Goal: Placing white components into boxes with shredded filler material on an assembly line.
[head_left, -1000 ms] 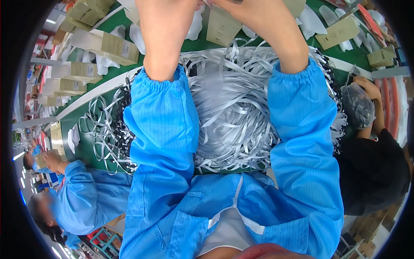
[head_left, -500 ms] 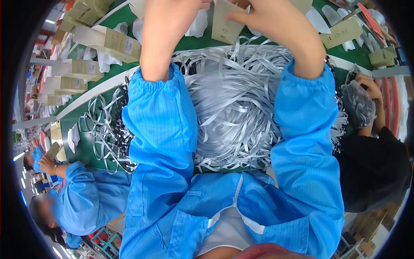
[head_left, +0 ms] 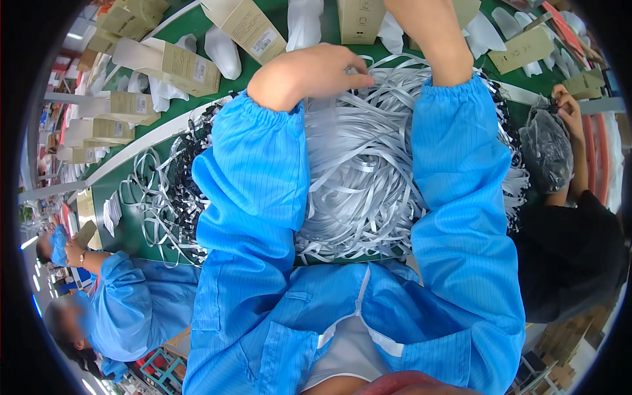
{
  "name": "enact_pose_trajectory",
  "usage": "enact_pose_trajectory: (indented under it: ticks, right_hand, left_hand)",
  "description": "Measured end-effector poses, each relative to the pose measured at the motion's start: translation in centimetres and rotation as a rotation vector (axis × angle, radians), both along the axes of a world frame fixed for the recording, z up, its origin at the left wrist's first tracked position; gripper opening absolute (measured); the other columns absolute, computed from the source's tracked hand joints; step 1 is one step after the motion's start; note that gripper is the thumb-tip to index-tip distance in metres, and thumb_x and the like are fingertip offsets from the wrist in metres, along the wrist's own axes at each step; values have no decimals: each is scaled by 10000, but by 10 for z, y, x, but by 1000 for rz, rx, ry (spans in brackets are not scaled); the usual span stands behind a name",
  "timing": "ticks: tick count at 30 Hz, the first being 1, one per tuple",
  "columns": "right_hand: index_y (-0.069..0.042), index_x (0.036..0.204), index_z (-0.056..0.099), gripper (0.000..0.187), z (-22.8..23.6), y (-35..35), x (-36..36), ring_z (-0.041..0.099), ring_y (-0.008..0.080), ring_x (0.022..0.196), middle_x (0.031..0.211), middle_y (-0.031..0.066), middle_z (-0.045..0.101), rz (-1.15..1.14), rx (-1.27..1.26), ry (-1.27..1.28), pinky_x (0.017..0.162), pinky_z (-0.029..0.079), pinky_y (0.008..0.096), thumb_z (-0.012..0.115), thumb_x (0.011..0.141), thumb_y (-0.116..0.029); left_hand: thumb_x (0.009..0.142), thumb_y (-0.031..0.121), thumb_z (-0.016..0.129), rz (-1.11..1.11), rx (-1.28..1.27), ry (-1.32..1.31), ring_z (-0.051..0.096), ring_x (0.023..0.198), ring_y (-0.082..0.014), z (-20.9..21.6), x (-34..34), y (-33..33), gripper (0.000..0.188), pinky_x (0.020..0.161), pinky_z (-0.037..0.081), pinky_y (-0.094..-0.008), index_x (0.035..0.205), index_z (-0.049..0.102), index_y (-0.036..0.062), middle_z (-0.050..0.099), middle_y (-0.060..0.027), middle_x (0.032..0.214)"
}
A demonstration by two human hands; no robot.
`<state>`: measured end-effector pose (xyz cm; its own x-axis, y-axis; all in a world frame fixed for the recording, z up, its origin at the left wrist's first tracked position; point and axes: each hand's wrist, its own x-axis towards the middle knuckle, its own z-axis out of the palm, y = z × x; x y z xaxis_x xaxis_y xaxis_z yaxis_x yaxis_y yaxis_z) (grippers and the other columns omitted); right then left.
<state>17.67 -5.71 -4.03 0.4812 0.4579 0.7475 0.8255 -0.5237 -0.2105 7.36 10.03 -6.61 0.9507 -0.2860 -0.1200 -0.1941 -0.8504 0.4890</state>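
Note:
My left hand reaches over the near-middle heap of silver-white straps, palm down. Its thumb and finger point right with a gap between them, at the heap's far edge, and nothing shows in its grasp. My right hand is mostly cut off by the top edge, so its fingers are hidden. Beside it stands a beige carton. Another beige carton with an open flap leans just beyond my left hand.
A green conveyor belt carries more beige cartons and white wrapped pieces. Black-ended straps pile at left. A blue-sleeved co-worker sits left; a person in black holds a clear bag at right.
My left hand has come back from the cartons to the straps. My right hand has moved further up, partly out of the picture. The carton between my hands now stands upright on the belt.

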Motion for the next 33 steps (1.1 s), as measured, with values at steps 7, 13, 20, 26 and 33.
enact_pose_trajectory:
  ticks: [7,13,20,26,33]
  right_hand:
    - [3,1093,704,290,36,0,-8,709,337,936,978,198,719,202,285,-165,832,548,402,747,916,-223]
    - [12,1221,665,476,51,-19,-39,672,170,923,997,102,731,590,298,603,817,531,326,688,1006,-413]
    - [19,1181,666,465,57,-8,-48,647,112,906,967,66,719,852,-37,943,799,522,284,633,1045,-425]
    - [1,1011,669,374,63,-24,-45,525,61,650,764,-1,600,666,-339,1248,657,438,211,620,1064,-366]
    - [-72,848,587,352,84,-39,-68,355,42,567,689,-57,448,639,316,738,583,340,224,601,1072,-343]
  left_hand:
    - [1054,300,589,-34,-81,-132,694,1029,-321,16,1,10,384,933,523,-351,1259,685,-10,741,-170,1124]
    - [1067,289,586,44,-399,-422,699,1040,-196,80,-48,4,421,894,541,-315,1210,687,-94,743,-135,1096]
    - [1077,254,547,251,-544,-1114,663,1133,-232,85,-56,6,407,977,509,-345,1268,651,-90,698,-153,1226]
    - [1047,100,493,261,-1070,-1342,648,1146,-330,113,-76,35,332,1043,481,-422,1232,650,-126,668,-226,1281]
    - [1079,146,363,-121,-1134,-333,641,1080,-291,106,-96,151,377,1029,484,-397,1145,651,-89,672,-224,1242]
